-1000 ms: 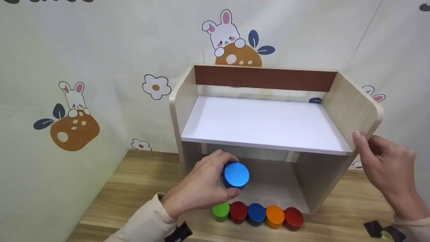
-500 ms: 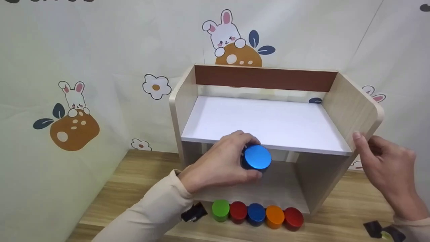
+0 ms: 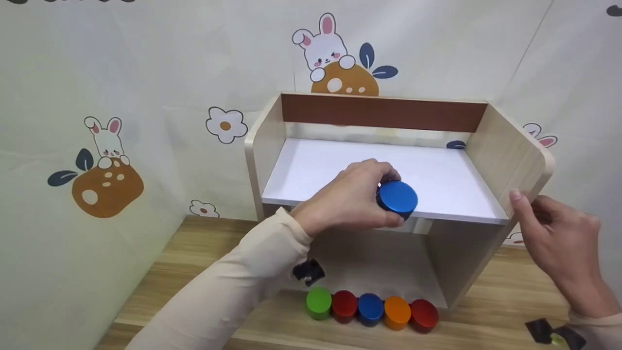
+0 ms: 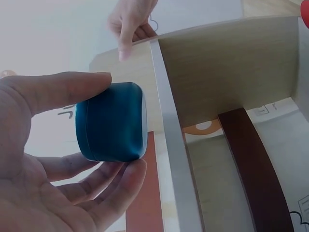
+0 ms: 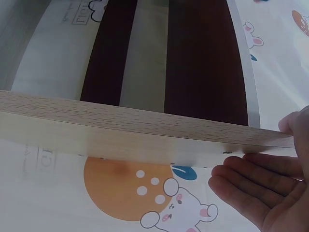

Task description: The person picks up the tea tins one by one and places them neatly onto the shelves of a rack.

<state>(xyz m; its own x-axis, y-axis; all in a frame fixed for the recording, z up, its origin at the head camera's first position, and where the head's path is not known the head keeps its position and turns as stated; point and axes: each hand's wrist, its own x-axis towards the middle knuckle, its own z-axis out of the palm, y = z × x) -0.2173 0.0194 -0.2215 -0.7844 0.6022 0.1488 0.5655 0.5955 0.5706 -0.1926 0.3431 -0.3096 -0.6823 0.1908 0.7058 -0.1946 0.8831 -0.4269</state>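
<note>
My left hand (image 3: 351,198) holds a shiny blue cylinder (image 3: 397,198) between thumb and curled fingers. It hangs in front of the white upper board (image 3: 335,163) of a small wooden shelf unit, overlapping its front edge. In the left wrist view, the blue cylinder (image 4: 113,123) lies sideways with a thin seam near one end. At the shelf's right side panel (image 3: 520,150), my right hand (image 3: 566,243) grips the edge, thumb on the inner face and fingers outside. The right wrist view shows these fingers (image 5: 256,181) beside the panel's outer face.
A row of cylinders stands on the wooden table (image 3: 194,257) before the shelf: green (image 3: 319,303), dark red (image 3: 344,306), dark blue (image 3: 370,309), orange (image 3: 397,312) and red (image 3: 424,316). A brown back strip (image 3: 379,113) spans the shelf's rear. Printed cloth walls stand behind and left.
My left hand has carried the blue cylinder up and to the right, from before the lower compartment to the upper board's front edge. The right hand has stayed on the side panel.
</note>
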